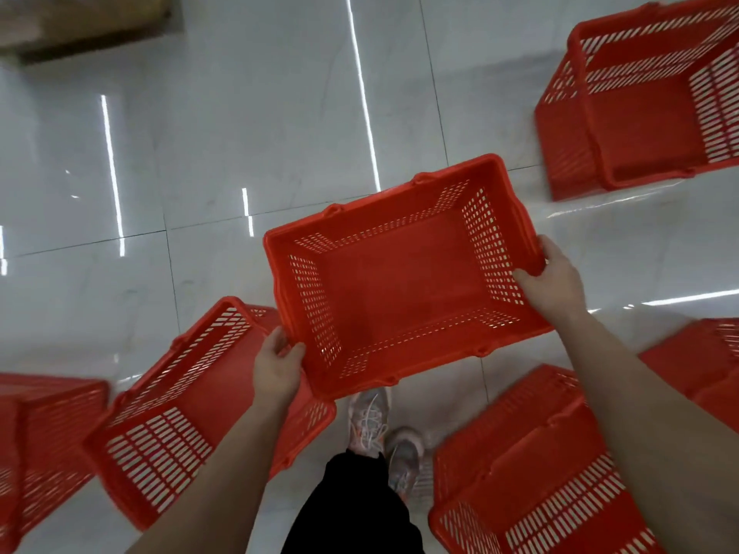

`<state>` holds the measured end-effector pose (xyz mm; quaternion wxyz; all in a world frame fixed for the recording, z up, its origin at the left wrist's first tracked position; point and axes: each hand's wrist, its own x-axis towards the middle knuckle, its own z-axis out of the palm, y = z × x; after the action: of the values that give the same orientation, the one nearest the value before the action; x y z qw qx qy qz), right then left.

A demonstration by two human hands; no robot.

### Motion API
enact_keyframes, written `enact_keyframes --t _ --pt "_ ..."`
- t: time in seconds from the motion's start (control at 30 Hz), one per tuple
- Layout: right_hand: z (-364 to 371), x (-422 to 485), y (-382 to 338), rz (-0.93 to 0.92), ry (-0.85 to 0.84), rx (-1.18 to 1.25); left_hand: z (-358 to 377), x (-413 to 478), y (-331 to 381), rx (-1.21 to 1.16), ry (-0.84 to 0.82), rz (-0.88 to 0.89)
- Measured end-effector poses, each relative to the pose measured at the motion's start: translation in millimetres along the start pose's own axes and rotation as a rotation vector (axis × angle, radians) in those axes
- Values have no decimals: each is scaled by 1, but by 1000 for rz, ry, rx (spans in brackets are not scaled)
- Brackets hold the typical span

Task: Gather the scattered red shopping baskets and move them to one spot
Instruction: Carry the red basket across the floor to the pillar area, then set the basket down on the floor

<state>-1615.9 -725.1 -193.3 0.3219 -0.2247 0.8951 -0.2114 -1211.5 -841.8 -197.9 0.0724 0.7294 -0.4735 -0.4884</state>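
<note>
I hold an empty red shopping basket (400,281) in the air above the floor, its opening facing up toward me. My left hand (278,367) grips its near-left corner rim. My right hand (554,273) grips the rim of its right short side. Other red baskets lie scattered on the floor: one on its side at the lower left (180,417), one at the far left edge (44,441), one at the lower right (532,465), one partly hidden behind my right forearm (704,365), and one tipped at the upper right (648,101).
The floor is glossy white tile (240,133) with light reflections. A brown cardboard box (80,22) sits at the upper left. My feet in grey sneakers (370,421) stand between the lower baskets.
</note>
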Motion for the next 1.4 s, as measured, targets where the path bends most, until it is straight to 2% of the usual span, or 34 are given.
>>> enact_keyframes --t 0.2,0.33,0.53,0.7,0.87,1.03,1.27,1.4 --pt "-6 -42 -36 91 -69 -326 -22 -29 19 181 -86 -20" --pt "-11 -116 -107 -69 -224 -490 -68 -78 44 307 -133 15" --pt "-22 -256 -246 -381 -383 -702 -209 -174 70 446 -21 119" --pt "-24 -393 -351 -547 -465 -833 -356 -277 64 497 100 132" --pt "5 -533 -443 -744 -518 -920 -497 -368 19 413 249 41" --pt "76 -649 -512 -926 -531 -982 -613 -419 -65 316 372 -93" --pt "203 -772 -586 -939 -512 -982 -771 -434 -185 246 457 -180" --pt "257 -820 -610 -939 -507 -952 -836 -424 -231 235 446 -190"
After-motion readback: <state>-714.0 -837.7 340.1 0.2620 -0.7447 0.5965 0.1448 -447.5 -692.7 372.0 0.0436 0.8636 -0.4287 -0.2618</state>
